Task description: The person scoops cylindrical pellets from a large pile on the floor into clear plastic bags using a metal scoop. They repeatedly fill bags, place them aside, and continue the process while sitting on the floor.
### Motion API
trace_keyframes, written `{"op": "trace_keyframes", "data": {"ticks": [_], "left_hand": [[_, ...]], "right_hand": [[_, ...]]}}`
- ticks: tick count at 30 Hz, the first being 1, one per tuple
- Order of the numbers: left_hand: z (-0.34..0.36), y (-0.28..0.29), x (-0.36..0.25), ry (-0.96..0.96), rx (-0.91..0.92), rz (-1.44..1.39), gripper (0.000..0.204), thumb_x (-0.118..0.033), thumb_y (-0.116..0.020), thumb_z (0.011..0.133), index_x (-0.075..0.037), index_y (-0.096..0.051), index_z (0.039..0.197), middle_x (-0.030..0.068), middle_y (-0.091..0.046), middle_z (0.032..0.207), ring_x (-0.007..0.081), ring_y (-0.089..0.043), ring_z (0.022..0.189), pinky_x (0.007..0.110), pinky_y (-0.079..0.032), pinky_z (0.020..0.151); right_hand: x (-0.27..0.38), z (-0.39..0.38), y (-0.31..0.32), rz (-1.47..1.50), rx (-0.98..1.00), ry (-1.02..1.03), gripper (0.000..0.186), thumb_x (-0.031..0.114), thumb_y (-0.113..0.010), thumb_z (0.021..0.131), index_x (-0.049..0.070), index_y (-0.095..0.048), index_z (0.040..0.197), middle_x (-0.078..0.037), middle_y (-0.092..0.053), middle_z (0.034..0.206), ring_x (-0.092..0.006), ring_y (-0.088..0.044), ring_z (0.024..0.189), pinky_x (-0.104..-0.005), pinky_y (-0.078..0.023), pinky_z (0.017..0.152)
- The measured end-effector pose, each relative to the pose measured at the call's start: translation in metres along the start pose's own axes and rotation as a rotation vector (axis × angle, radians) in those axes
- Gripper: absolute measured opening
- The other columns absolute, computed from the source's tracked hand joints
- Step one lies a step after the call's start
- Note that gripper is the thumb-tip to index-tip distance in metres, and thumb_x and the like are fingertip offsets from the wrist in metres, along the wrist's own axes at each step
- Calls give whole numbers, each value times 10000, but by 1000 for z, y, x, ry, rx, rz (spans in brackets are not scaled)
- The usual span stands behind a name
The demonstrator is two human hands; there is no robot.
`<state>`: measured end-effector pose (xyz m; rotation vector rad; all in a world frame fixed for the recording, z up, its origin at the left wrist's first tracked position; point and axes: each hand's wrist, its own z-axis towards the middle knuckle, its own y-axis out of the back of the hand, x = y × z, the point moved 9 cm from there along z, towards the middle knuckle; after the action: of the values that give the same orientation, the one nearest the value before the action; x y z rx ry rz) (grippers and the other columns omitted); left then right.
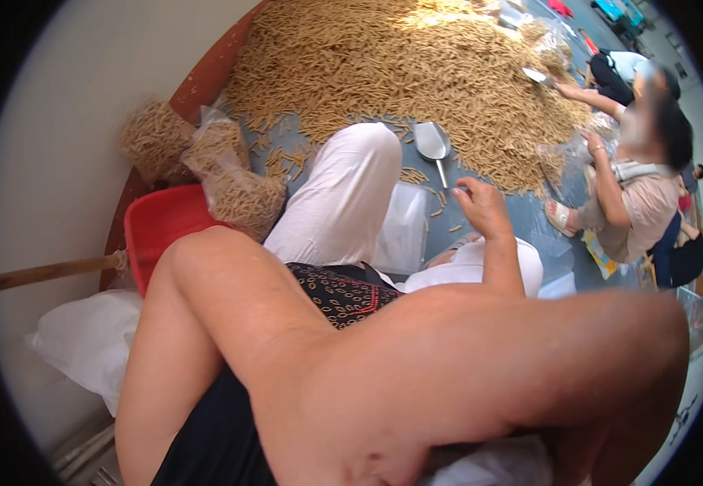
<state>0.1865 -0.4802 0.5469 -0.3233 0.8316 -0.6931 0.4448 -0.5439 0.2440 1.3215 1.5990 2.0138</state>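
My right hand (485, 209) is raised over the floor beside my white-trousered knees, fingers loosely bent and apart, with nothing visible in it. Just left of its fingertips, a metal scoop (432, 141) lies on the floor, its handle toward me. Beyond spreads a large heap of tan, stick-shaped pieces (384, 73). My bent left arm (214, 267) fills much of the lower view; its hand does not show. Between my knees lie clear plastic bags (404, 231). Large, blurred bare skin at the lower right hides part of my right forearm.
At the left, filled clear bags (238, 194) rest by a red dustpan (165, 223) with a wooden handle, and a white sack (92, 336). At the right, a co-worker (635, 186) holds a scoop (538, 76) at the heap, beside a clear bag. Other people are farther back.
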Motion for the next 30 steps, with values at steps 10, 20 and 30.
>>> {"op": "trace_keyframes", "data": {"ticks": [10,20,30], "left_hand": [[-1,14,-7,-17,-33,62,115,7,-749,763,74,-656,753,225,-625,807,222,-606,574,252,-473,531],[-15,8,20,432,257,-36,165,-81,-581,931,65,-597,855,182,-639,872,241,-653,749,269,-490,657],[-23,-1,18,-52,284,-256,281,-198,-602,921,81,-589,888,175,-605,833,307,-610,721,341,-482,626]], "right_hand": [[7,10,-11,-1,35,60,267,270,-666,862,66,-698,1030,-184,-706,897,-371,-669,857,-445,-523,760],[-15,4,-4,-66,-10,58,279,302,-658,865,82,-694,1033,-166,-703,857,-346,-672,813,-423,-524,736],[-1,3,2,-12,-33,78,249,243,-687,857,61,-696,1027,-171,-694,797,-297,-675,721,-381,-515,662]]}}
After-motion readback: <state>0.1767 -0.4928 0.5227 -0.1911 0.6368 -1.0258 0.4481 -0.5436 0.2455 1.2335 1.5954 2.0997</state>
